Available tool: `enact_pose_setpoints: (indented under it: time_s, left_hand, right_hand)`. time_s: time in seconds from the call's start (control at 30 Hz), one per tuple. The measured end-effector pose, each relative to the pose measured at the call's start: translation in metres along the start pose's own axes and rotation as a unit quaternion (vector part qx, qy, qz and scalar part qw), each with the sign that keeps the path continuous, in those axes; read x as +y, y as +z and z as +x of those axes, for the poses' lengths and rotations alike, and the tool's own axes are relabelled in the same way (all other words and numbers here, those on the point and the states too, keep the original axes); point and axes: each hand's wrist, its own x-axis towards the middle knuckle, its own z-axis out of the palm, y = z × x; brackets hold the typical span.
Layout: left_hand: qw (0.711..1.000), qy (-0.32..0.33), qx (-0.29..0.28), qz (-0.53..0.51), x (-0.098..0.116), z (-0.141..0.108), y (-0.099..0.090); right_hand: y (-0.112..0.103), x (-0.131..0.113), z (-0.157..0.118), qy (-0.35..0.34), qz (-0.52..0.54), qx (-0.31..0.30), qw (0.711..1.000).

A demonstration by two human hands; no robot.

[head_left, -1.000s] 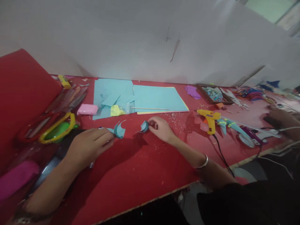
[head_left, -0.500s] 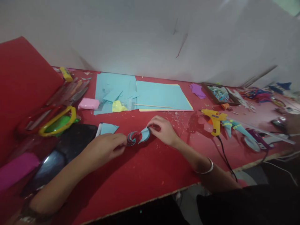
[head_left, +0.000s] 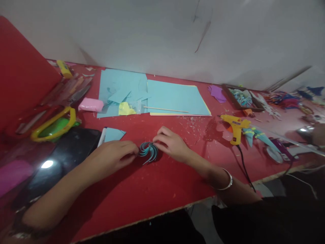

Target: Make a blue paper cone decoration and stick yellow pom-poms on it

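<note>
Several curved light-blue paper pieces (head_left: 149, 153) stand together in a swirl on the red table, at the middle of the head view. At their left edge my left hand (head_left: 118, 154) is closed, thumb and fingers pinching the paper. From the right, my right hand (head_left: 171, 143) pinches the other side of the swirl, its fingers bent. The fingertips partly hide where they meet the paper. Just beyond my left hand lies a folded blue paper piece (head_left: 114, 134) with a white marker-like stick (head_left: 102, 136) beside it.
Blue sheets (head_left: 175, 96) with a thin wooden stick (head_left: 166, 109) lie at the back. On the right are a yellow glue gun (head_left: 235, 126), paper cones (head_left: 264, 138) and a tray of scraps (head_left: 256, 107). Yellow-handled scissors (head_left: 72, 118) and a dark, shiny object (head_left: 76, 149) lie left.
My right hand has brought its curved blue piece leftward against the pieces by my left hand, closing the gap between them. The camera view has shifted slightly.
</note>
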Motion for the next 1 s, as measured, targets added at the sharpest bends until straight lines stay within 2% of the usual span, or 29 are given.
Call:
enact_pose_setpoints:
  time_s: [0.2,0.4,0.63,1.0]
  left_hand:
    - [1.0,-0.009,-0.024,0.001,0.0033,0.0018,-0.0014]
    - [0.999,-0.015,-0.034,-0.002,0.0038,0.0025,-0.0017]
    - [1.0,-0.008,-0.006,-0.008,0.0016,0.0029,0.0006]
    - [1.0,-0.01,0.005,0.005,0.0009,0.0022,0.0]
  right_hand:
    - [0.0032,0.0001,0.0002,-0.018,-0.005,0.005,1.0]
    - [0.0024,-0.0017,0.0,-0.003,-0.016,-0.002,1.0]
    - [0.0016,-0.0026,0.0002,-0.001,-0.016,-0.015,1.0]
    - [0.0031,-0.0019,-0.0022,-0.022,-0.01,-0.01,1.0]
